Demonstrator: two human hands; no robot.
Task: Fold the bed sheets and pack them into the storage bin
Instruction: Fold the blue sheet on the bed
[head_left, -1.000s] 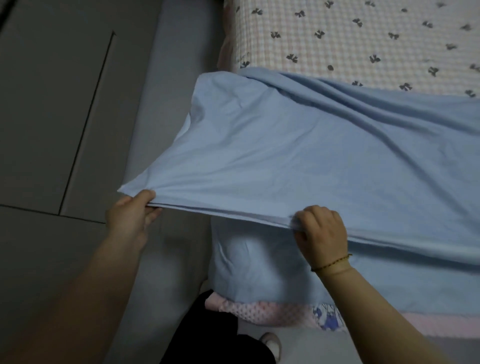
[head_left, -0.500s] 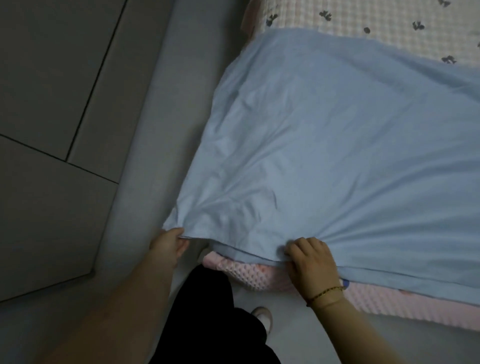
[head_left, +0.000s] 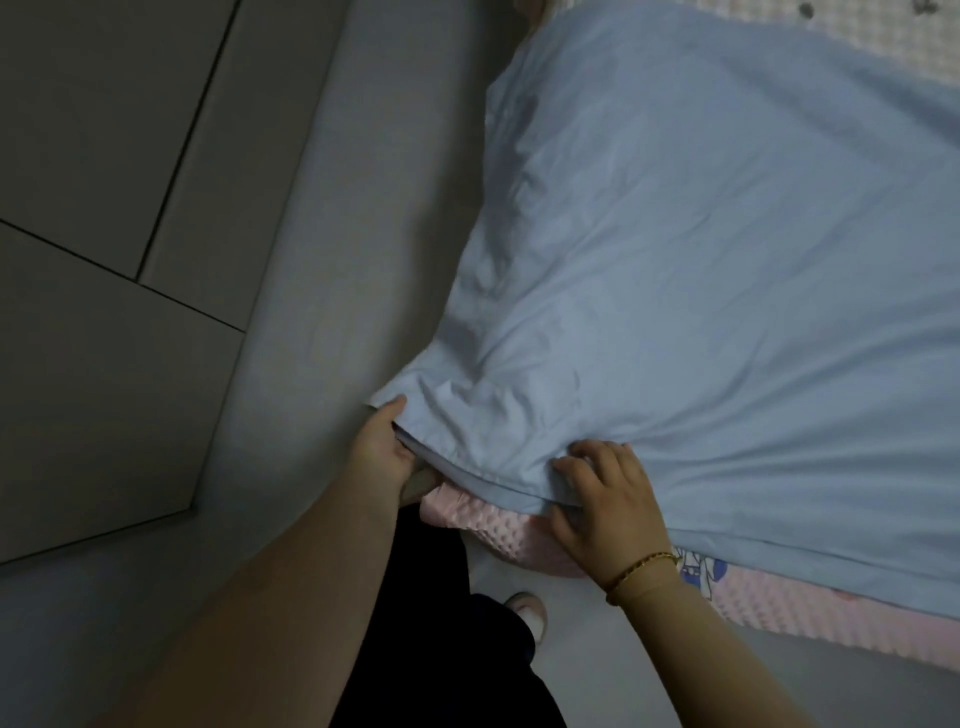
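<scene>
The left hand (head_left: 382, 454) pinches the blue sheet (head_left: 701, 312) by its corner; the right hand (head_left: 610, 501) clasps the sheet's edge nearby, over a pink blanket (head_left: 524, 540).

- Bed (head_left: 810, 621): pink dotted side shows along the near edge.
- Checked cover (head_left: 883, 26) lies on the bed top, bare only at the far right corner.
- Blue sheet (head_left: 701, 312) is spread over most of the bed, wrinkled, with layered edges at the near side. Its near-left corner is off the bed edge.
- Printed cloth (head_left: 696, 569) peeks out under the sheet edge.
- Grey strip (head_left: 337, 260) runs along the bed's left, with tiled floor (head_left: 104, 156) beyond it.
</scene>
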